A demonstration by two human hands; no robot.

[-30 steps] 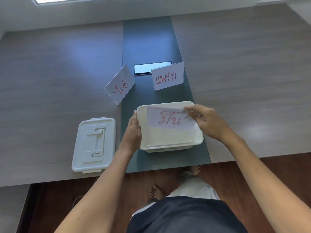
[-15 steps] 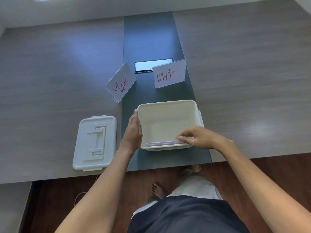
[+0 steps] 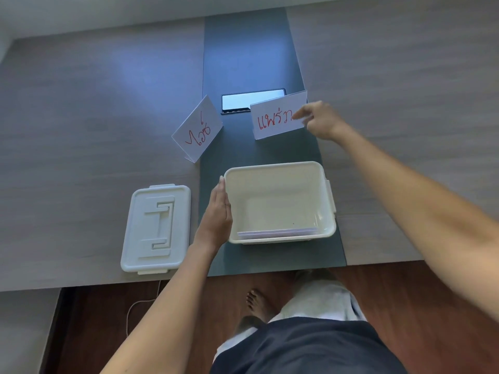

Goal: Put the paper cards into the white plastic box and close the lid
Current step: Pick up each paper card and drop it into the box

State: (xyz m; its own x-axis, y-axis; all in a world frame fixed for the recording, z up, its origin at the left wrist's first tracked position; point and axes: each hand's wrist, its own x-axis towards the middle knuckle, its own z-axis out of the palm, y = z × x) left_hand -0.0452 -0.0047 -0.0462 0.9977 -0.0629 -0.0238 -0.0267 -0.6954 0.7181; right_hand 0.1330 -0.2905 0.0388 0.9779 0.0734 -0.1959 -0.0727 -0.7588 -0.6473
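we stand at a wood-grain table (image 3: 81,117) with a dark strip (image 3: 248,49) running down its middle, a dark wooden floor below its near edge. our left hand (image 3: 217,214) lies flat and unclenched against the left wall of the box (image 3: 328,201), fingers straight, steadying it and gripping nothing. our right hand (image 3: 321,120) is stretched out to the far side, its fingertips (image 3: 298,114) at the right edge of the right card (image 3: 275,117); they seem to be pinching that edge, though we cannot tell whether the grip has truly closed. this card stands upright on the strip, well beyond the box, with red writing on its face. beside it to the left, the left card (image 3: 198,130) stands tilted at the strip's edge, untouched. between and behind the two lies a phone (image 3: 252,99). the box sits open on the strip just before us, and a thin stack of cards (image 3: 278,232) lies flat in it against the near wall. the lid (image 3: 156,228) rests on the table just left of our left hand, apart from the box. by our reckoning the task is partway through: at least one card is in, two are left to bring over, and the lid has not yet been fitted.
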